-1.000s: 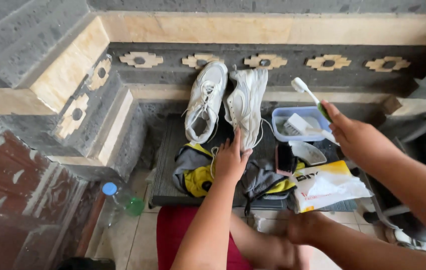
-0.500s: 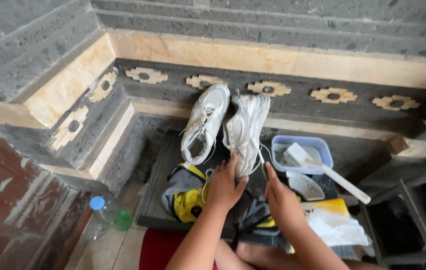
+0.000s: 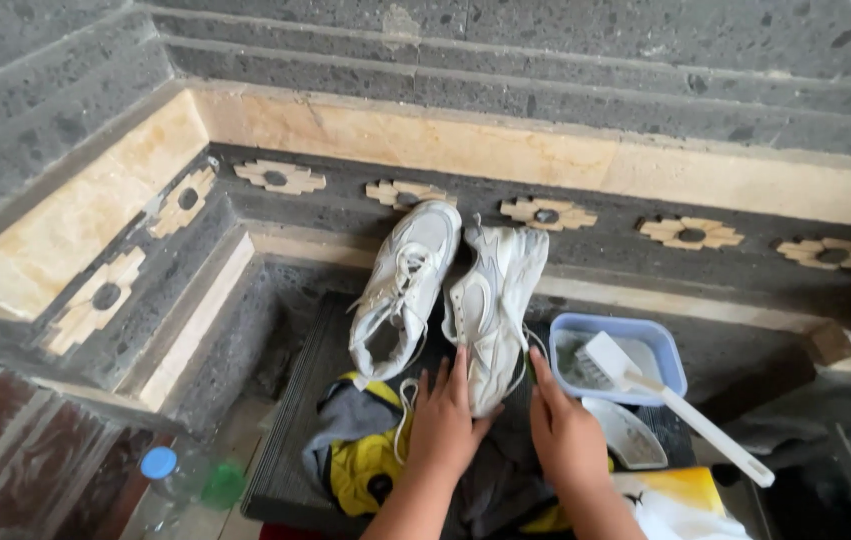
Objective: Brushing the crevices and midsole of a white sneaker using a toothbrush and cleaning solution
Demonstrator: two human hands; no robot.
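Both hands on the right-hand worn white lace-up sneaker [image 3: 490,310], which leans toe-up against the dark stone wall with carved cream flower inlays [image 3: 545,215]. Left hand [image 3: 442,425]: fingers spread fairly wide, laid flat over the shoe's heel end, fingertips [image 3: 459,362] on the upper, not curled round it. Right hand [image 3: 565,432]: fingers closer together, index tip touching the shoe's right edge near the heel; cannot tell if either hand has a real grip, looks more like pressing than clamping. Second white sneaker [image 3: 400,290] stands just left of the left fingers, leaning the same way, its side touching the first shoe. Just right of the right fingers: pale blue rectangular plastic tub [image 3: 665,350] with a white long-handled scrub brush [image 3: 665,395] lying across it, head in the tub, handle running out to the lower right. Small white oval dish [image 3: 627,432] just below the tub, near the right wrist. Under both palms: a crumpled grey-and-yellow cloth bag [image 3: 360,465] on a dark ribbed mat [image 3: 295,400]. Well left of the left fingers, on the floor: clear plastic bottle with blue cap [image 3: 160,470].
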